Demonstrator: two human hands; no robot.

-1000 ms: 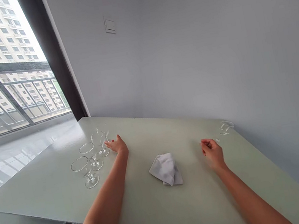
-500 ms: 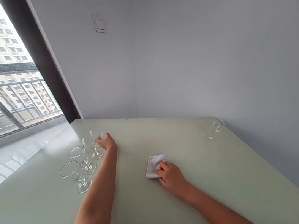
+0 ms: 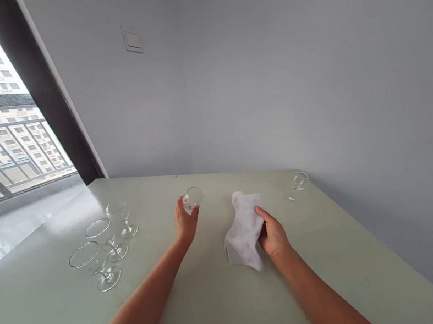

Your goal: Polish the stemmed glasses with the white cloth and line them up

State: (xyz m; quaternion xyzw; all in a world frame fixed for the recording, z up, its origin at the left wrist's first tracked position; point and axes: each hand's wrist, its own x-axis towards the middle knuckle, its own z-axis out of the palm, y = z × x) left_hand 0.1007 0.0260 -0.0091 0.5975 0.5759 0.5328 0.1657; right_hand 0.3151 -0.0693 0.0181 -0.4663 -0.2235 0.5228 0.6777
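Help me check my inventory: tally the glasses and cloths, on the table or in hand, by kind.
Glasses: 5, one in the left hand
White cloth: 1, in the right hand
Total: 6

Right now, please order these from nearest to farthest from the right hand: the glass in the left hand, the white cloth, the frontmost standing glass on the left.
1. White cloth: held in the right hand.
2. Held glass: in the left hand, left of the cloth.
3. Frontmost standing glass: farther left.
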